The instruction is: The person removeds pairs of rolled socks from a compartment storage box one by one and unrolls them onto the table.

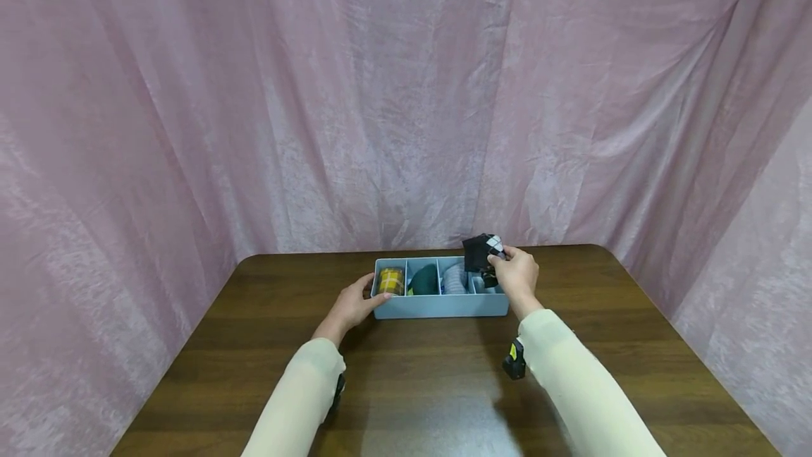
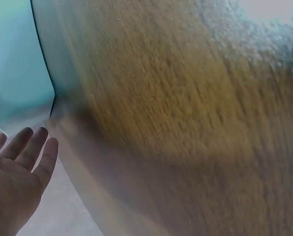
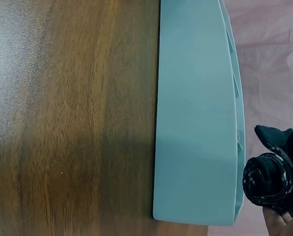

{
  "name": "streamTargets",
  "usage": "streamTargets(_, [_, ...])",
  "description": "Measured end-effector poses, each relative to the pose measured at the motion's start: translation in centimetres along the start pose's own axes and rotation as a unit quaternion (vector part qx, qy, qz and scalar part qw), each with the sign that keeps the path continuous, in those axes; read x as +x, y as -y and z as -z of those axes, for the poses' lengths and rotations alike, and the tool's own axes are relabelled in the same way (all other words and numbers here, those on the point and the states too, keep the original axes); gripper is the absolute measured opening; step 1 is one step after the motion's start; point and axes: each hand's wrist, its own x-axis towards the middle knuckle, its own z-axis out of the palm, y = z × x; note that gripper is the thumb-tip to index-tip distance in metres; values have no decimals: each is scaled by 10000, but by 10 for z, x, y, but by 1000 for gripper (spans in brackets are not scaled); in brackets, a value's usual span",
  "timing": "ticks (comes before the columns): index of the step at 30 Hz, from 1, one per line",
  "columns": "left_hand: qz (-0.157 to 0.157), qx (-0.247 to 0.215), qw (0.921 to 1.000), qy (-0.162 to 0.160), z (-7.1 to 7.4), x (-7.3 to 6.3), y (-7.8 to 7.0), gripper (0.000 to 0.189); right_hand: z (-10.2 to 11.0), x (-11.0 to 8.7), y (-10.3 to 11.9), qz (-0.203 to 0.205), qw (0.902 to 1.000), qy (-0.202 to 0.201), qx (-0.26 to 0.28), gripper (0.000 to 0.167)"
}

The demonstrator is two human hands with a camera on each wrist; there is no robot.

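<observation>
A light blue box [image 1: 440, 307] with several compartments stands on the table. From left to right it holds a yellow plaid rolled sock [image 1: 390, 281], a dark green rolled sock [image 1: 423, 281] and a grey striped one [image 1: 454, 279]. My right hand [image 1: 517, 272] pinches black socks [image 1: 478, 254] with white diamonds above the rightmost compartment; in the right wrist view the black socks [image 3: 267, 179] look rolled, with a loose flap. At the box's left end rests my left hand [image 1: 352, 305], thumb by the front corner; its fingers [image 2: 47, 160] look loosely extended in the left wrist view.
The brown wooden table [image 1: 285, 309] reaches around the box and ends close behind it. Pink curtains [image 1: 406, 125] hang past its far edge. A black device with a yellow mark [image 1: 515, 360] is strapped at the right wrist.
</observation>
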Motion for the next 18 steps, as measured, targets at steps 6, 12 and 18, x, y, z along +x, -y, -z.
streamTargets(6, [-133,103,9999,-9,5,-3,0,75,4,0,1,69,9999,-55,-54,39])
streamTargets(12, [-85,97,9999,2,10,-2,-3,73,10,1,5,120,9999,-42,-50,40])
streamTargets(18, [-93,114,9999,2,13,-1,-5,74,15,-1,3,141,9998,-10,-118,42])
